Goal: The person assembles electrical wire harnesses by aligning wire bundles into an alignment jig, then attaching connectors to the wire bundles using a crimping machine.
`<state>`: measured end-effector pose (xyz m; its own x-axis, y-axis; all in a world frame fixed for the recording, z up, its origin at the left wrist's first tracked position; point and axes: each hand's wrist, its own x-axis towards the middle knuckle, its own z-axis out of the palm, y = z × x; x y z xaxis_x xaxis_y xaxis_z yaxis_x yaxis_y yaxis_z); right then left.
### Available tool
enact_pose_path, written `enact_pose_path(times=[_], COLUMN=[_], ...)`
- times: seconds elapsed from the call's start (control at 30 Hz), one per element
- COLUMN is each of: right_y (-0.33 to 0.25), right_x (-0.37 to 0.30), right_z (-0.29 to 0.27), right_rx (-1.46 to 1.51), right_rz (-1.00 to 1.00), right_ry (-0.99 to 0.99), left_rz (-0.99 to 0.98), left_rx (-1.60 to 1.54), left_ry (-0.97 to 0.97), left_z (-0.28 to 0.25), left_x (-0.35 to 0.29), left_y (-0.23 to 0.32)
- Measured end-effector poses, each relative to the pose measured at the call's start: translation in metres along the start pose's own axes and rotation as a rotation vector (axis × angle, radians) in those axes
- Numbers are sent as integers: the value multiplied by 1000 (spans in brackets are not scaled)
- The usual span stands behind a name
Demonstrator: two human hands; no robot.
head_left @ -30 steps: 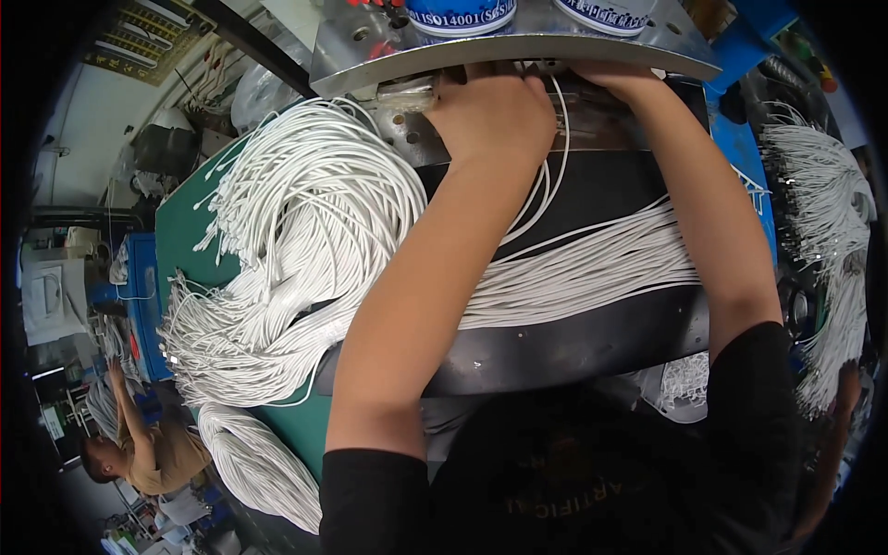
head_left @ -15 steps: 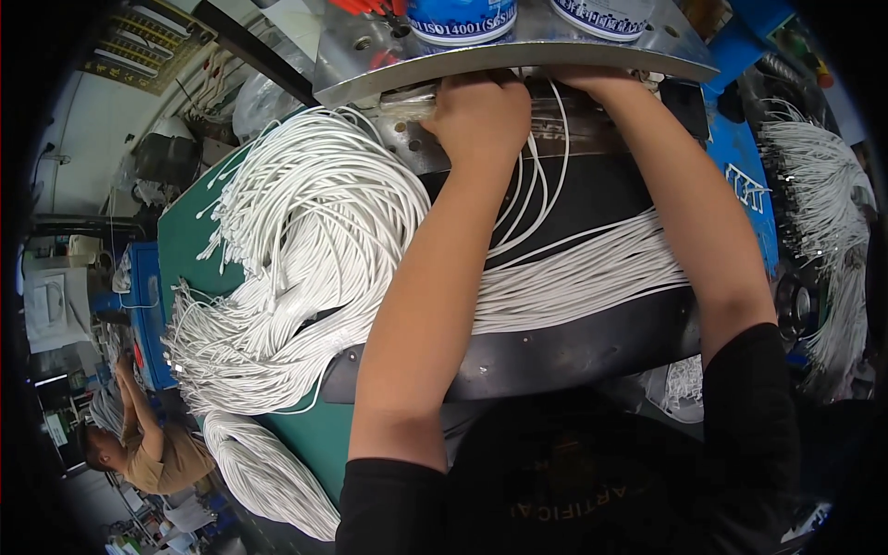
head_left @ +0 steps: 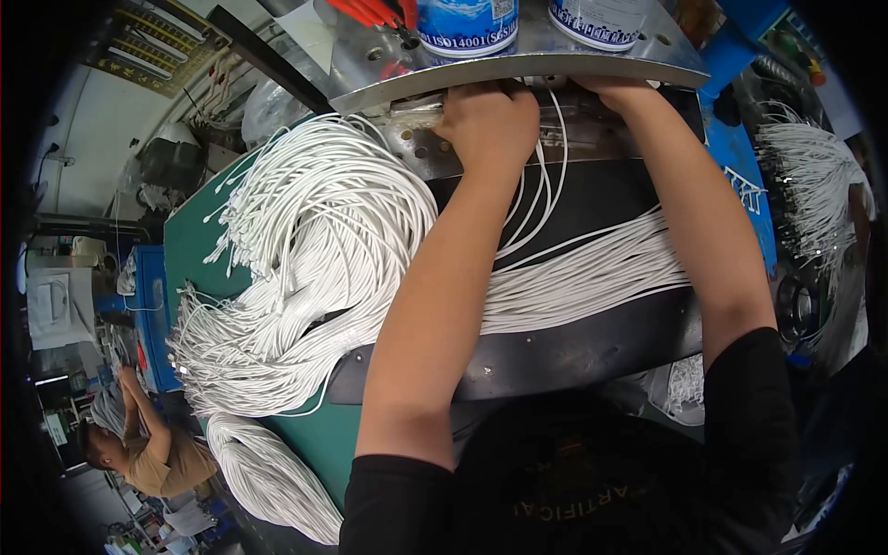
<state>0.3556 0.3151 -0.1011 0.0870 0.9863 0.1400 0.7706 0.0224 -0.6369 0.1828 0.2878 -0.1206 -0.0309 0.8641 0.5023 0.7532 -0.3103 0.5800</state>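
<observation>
My left hand (head_left: 490, 128) reaches under the front edge of a metal shelf plate (head_left: 527, 70), its fingertips hidden there. To its right, my right hand (head_left: 618, 92) also goes under the plate, and its fingers are out of sight. A few white cables (head_left: 562, 153) hang in loops from beneath the plate between the hands. Below my forearms, a long bundle of white cables (head_left: 592, 277) lies across a black curved surface (head_left: 499, 365). What either hand holds cannot be made out.
Coiled white cables (head_left: 324, 203) pile up on the green table (head_left: 199, 245) at left; another bundle (head_left: 273, 481) hangs at its near edge. Two blue-and-white cans (head_left: 467, 26) and red-handled tools (head_left: 370, 11) stand on the plate. More cables (head_left: 814, 185) hang at far right. A co-worker (head_left: 166, 453) is at far left.
The whole view has shifted slightly, with the plate and cables appearing a little lower and further right. Both hands stay under the plate in nearly the same place.
</observation>
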Motion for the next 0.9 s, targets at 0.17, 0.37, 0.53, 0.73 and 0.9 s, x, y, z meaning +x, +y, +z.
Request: enact_pose_path(times=[0.17, 0.37, 0.53, 0.73, 0.9], right_y=[-24, 5, 36, 9, 10], right_x=[3, 3, 2, -6, -33], right_z=[-6, -11, -15, -34, -12], right_rx=[-252, -165, 32, -195, -260], right_rz=[-22, -73, -174, -110, -274], right_ry=[-43, 21, 196, 123, 236], left_rz=[-99, 160, 212, 280, 293], left_rx=[-72, 215, 235, 285, 167], left_ry=[-198, 102, 27, -24, -265], left_z=[-3, -2, -3, -11, -67], left_x=[8, -9, -3, -2, -37], left_y=[-1, 9, 24, 25, 47])
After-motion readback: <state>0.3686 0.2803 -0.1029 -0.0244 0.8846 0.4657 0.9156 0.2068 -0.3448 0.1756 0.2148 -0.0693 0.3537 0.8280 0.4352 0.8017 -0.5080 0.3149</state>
